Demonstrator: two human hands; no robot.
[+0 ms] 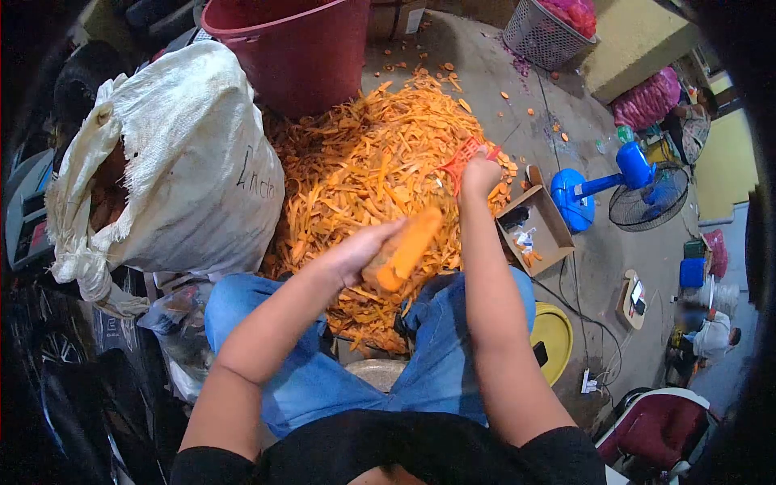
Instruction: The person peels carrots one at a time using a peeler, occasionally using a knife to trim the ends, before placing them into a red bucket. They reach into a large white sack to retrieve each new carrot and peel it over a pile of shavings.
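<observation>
My left hand (362,252) grips a thick carrot (414,246), held tilted above the heap in front of my knees. Bright orange flesh shows along much of it, with a browner patch near my palm; its far end is blurred. In my right hand (482,175) is a red plastic peeler (461,158), its wide head pointing left and apart from the carrot. My fingers hide most of the handle. Below both hands spreads a large pile of orange peelings (380,174), reaching back to the tub and down between my legs.
A white woven sack (190,162) stands left, a dark red tub (291,61) behind the pile. Rightward are a cardboard box (551,230), a blue fan (574,198), a yellow lid (554,339) and cables. A grey basket (543,36) stands farther back. People are at the far right.
</observation>
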